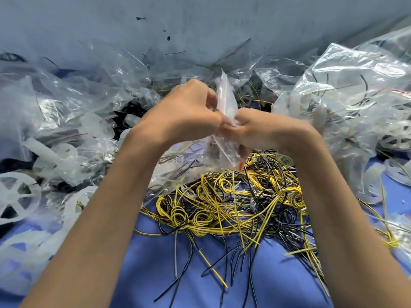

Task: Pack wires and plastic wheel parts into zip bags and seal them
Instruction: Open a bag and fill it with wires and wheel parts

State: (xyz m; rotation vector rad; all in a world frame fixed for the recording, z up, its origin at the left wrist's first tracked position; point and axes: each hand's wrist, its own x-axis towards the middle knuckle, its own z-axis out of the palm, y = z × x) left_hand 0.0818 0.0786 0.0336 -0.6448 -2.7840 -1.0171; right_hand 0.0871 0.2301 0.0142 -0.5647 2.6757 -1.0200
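No text, brand, number or sign can be read anywhere here. Closest candidates are a red strip (401,92) on a clear bag (347,85) at far right, possibly a printed zip line but too blurred to tell, and a small red mark (240,167) on the held zip bag (224,103), with no letters legible.

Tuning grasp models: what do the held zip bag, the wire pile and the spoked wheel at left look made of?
Zip bag: thin clear plastic film, glossy, crinkled. Wires: yellow and black plastic-looking insulation, smooth; core unseen. Wheel: translucent milky plastic, probably moulded, matte.
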